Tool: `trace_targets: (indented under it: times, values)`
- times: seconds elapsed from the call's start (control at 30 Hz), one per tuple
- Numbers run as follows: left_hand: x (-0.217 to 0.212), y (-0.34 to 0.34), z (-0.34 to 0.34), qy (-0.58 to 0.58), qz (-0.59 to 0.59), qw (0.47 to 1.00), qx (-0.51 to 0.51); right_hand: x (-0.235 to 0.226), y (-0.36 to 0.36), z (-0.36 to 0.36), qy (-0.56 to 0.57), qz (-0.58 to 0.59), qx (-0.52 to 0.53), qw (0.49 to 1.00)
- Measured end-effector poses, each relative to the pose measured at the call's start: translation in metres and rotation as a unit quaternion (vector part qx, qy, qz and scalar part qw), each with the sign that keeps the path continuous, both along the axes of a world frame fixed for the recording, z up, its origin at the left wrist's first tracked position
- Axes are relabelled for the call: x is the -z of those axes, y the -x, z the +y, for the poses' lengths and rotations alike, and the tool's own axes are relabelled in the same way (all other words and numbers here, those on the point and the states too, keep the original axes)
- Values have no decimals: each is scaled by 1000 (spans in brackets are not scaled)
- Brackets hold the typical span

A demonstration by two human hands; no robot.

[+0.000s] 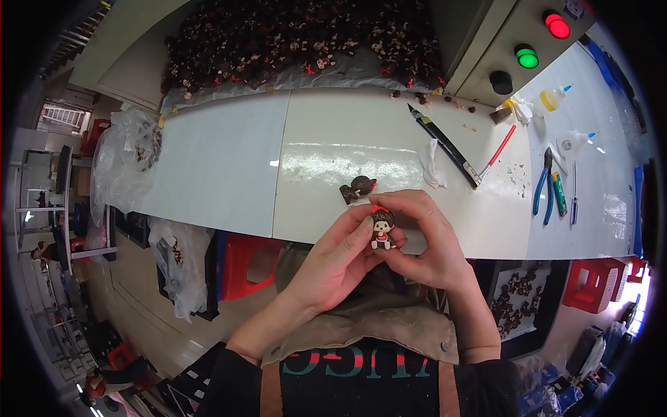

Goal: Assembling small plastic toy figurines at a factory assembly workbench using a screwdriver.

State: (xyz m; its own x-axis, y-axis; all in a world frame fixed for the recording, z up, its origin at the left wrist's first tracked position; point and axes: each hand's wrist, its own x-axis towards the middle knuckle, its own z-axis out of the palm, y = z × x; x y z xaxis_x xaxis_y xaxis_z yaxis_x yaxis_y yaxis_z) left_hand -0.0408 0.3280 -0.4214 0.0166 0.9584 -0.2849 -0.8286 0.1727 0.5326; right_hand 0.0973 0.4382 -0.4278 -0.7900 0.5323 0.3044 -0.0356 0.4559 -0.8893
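Observation:
Between my two hands, just over the table's near edge, is a small figurine [382, 233] with a brown head, pale face, red bow and red-and-white front. My left hand [340, 254] grips it from the left with thumb and fingers. From the right, my right hand [427, 240] closes on it, index finger at the top by the bow and thumb low on its side. A second brown figurine [358, 187] with a bit of red lies on the white table [326, 125] just beyond my hands.
Many similar figurines [299, 42] are heaped at the back. To the right lie a black utility knife [445, 146], a red-handled tool [499, 149], blue-handled pliers [544, 187], a green tool [559, 194] and glue bottles [552, 99]. A control panel [514, 42] with lit buttons stands back right.

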Motion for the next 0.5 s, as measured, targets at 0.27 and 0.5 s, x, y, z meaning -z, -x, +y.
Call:
trace_targets:
  times: [0.27,0.5]
  values:
    - [-3,-3,-5,16,75,996,-38,-1,1,-3,36,-5,20,999]
    - [-3,0,-1,-29,176,983,-31,4,2,-3,47,43,22,998]
